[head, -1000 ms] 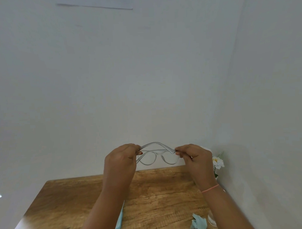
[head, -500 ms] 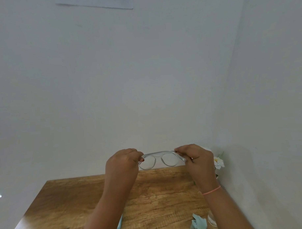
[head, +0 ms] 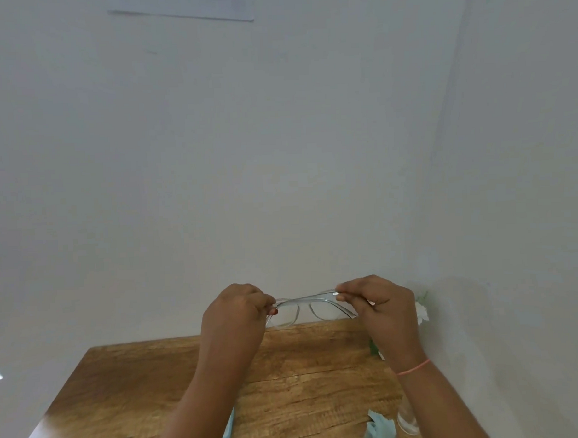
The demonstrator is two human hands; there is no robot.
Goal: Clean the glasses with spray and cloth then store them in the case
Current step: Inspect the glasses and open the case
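**Two hands hold the glasses above the table's far edge**

Both hands are raised over the far edge of the wooden table [head: 149, 384], each pinching one end of the clear-framed glasses [head: 312, 308]. The left hand [head: 233, 314] has its fingers curled closed on the left end of the frame, with one lens showing just below its fingertips. The right hand [head: 380, 305] grips the right end between thumb and fingers, and a temple arm runs across the top of the frame from this hand toward the other. The glasses hang in the air, clear of the table, with the pale wall behind them.

A thin pink band [head: 413, 368] circles the right wrist.

On the table near its right-hand near corner lies a crumpled light blue cloth [head: 380, 432]. Just beside it, partly hidden by the right forearm, stands something clear and rounded [head: 407, 422]; what it is cannot be told. A pale blue object [head: 229, 429] pokes out from under the left forearm toward the near edge, mostly covered by the arm. At the far right corner, a white flower [head: 421, 312] with a green stem shows behind the right hand, close against the wall.
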